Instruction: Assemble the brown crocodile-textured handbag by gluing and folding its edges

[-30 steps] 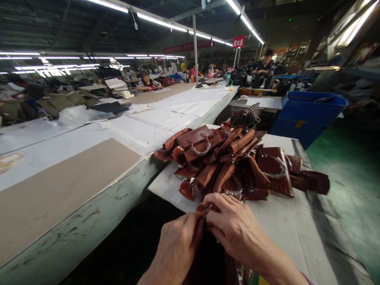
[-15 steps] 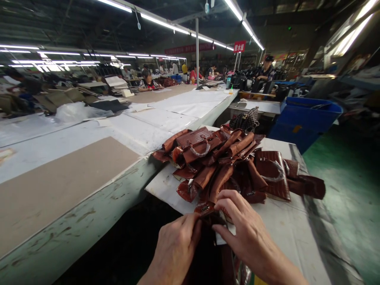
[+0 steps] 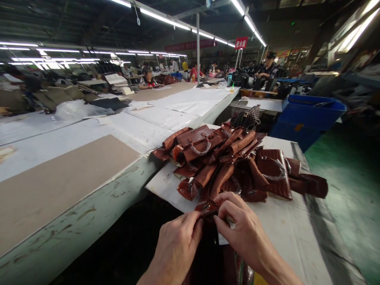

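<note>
Both hands meet at the near edge of a brown leather piece (image 3: 207, 209), which looks like part of a bag. My left hand (image 3: 178, 241) is closed on its left side, thumb and fingers pressed together. My right hand (image 3: 239, 221) pinches the same edge from the right, fingers bent. Just beyond the fingers lies a heap of glossy brown crocodile-pattern handbag pieces (image 3: 219, 158), some with plastic-wrapped handles. Below the hands, more brown material hangs in shadow and is hard to make out.
The heap rests on a white board tabletop (image 3: 285, 221). To the left runs a long white-covered worktable (image 3: 166, 114) with a tan sheet (image 3: 71, 182). Blue bins (image 3: 308, 118) stand at right on a green floor. Several people work farther back, one person (image 3: 267, 71) at right.
My right thumb and fingers have closed together on the leather edge, where they were more apart before. The left hand stays nearly in place. The view has shifted slightly.
</note>
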A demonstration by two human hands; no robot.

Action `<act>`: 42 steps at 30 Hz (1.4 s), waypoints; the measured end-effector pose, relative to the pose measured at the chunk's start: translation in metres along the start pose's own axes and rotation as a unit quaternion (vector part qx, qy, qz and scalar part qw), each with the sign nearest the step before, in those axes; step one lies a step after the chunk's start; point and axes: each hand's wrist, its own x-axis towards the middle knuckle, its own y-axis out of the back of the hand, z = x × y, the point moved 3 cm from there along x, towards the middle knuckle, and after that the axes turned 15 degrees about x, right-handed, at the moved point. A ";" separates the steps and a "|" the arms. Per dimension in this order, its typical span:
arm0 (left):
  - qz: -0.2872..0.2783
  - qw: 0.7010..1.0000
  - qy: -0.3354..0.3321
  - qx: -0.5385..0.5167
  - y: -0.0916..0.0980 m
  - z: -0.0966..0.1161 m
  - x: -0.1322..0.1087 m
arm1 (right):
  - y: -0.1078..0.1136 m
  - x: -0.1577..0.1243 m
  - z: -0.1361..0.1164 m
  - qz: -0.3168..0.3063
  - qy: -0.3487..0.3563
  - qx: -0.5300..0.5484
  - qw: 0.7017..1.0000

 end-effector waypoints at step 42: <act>-0.046 0.986 -0.160 -0.030 0.017 0.025 0.028 | 0.015 -0.055 0.017 0.015 -0.200 0.197 0.960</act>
